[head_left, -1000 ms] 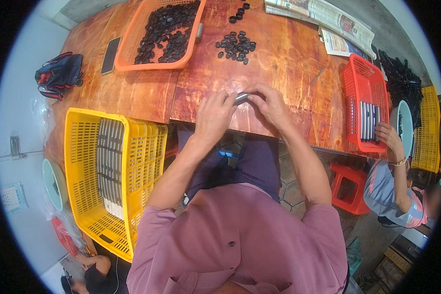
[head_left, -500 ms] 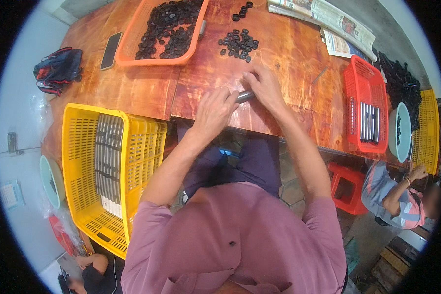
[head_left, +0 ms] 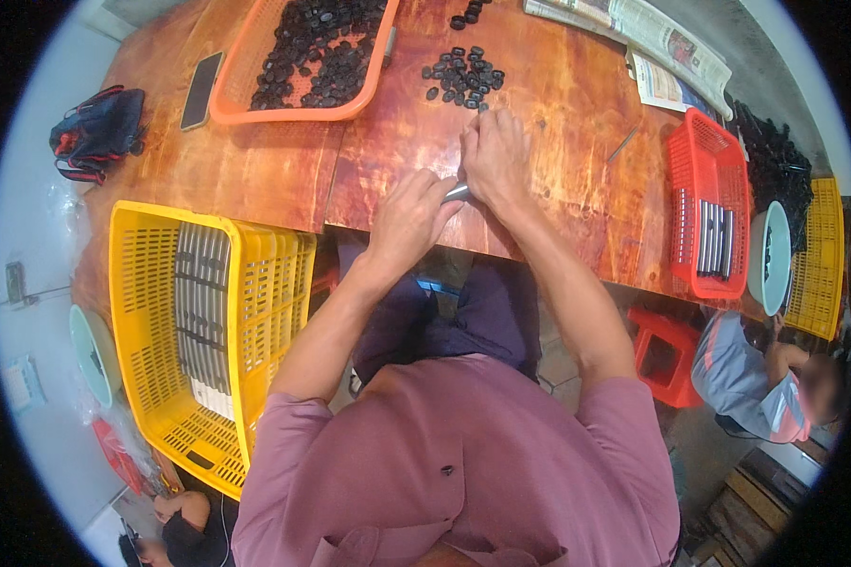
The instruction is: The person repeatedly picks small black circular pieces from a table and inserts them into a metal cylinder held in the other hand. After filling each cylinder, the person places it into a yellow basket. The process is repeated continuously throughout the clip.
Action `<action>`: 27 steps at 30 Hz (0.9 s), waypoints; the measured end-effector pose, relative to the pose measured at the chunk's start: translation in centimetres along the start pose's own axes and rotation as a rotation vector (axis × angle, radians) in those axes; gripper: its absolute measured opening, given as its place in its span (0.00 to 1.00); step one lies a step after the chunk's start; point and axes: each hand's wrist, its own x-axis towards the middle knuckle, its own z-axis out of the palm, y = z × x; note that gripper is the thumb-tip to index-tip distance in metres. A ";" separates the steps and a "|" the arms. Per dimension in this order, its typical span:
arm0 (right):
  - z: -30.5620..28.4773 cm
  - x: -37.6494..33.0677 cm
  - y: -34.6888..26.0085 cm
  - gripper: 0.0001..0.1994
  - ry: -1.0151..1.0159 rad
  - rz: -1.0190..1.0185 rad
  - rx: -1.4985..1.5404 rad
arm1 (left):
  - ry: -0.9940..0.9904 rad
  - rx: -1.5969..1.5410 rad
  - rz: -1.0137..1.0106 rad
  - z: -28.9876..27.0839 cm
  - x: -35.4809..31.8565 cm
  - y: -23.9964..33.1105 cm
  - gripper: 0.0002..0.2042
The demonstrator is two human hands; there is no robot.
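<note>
My left hand is closed around a short grey metal tube, whose shiny end sticks out to the right past the fingers. The rest of the tube is hidden in the hand. My right hand stretches forward over the wooden table, fingers extended, the fingertips at the near edge of a pile of small black oval plastic caps. One cap lies right by those fingertips; the hand does not visibly hold it.
An orange basket of black caps stands at the far left, beside a phone. The yellow crate at left and red basket at right hold metal tubes. Newspapers lie far right. Two other people sit at the sides.
My right hand has moved forward from the tube to the pile of caps. The left hand still grips the tube, now showing less of it. The view has shifted slightly.
</note>
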 end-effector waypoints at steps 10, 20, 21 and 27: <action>-0.4 -0.7 0.0 0.08 -0.011 -0.052 0.007 | 0.005 0.139 0.088 0.8 -1.0 0.0 0.18; -0.4 -0.2 0.2 0.09 0.024 -0.063 0.003 | 0.001 0.224 0.119 0.6 -0.3 -0.1 0.17; -0.4 -0.4 0.1 0.09 0.021 -0.057 0.003 | -0.007 0.229 0.123 0.7 -0.4 -0.1 0.17; 0.2 -0.6 0.5 0.09 -0.027 -0.042 0.006 | -0.039 0.177 0.093 1.2 -0.3 -0.5 0.17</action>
